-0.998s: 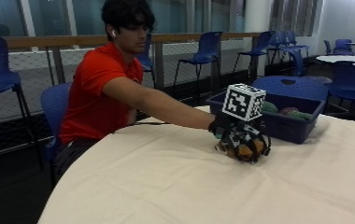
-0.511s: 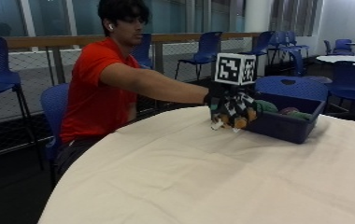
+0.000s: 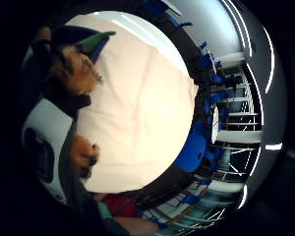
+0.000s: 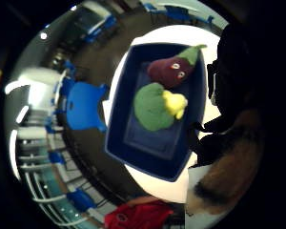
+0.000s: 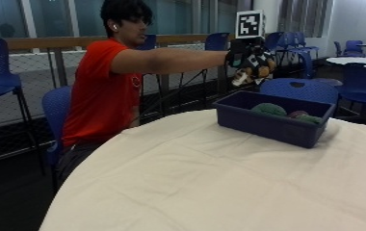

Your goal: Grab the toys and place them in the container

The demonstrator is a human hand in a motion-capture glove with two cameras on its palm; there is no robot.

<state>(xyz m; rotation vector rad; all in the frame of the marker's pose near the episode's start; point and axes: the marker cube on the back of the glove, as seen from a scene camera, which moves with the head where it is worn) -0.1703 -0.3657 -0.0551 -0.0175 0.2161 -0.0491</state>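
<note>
Blue chairs and railings ring the round bench as a furry orange toy, gripped in the gloved right hand, is carried high above the blue container near the far edge, where an aubergine toy and a green toy already lie.

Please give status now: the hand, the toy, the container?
Right hand grips orange furry toy, raised above blue container. Eggplant toy and green toy already inside. Nothing in the way.
</note>
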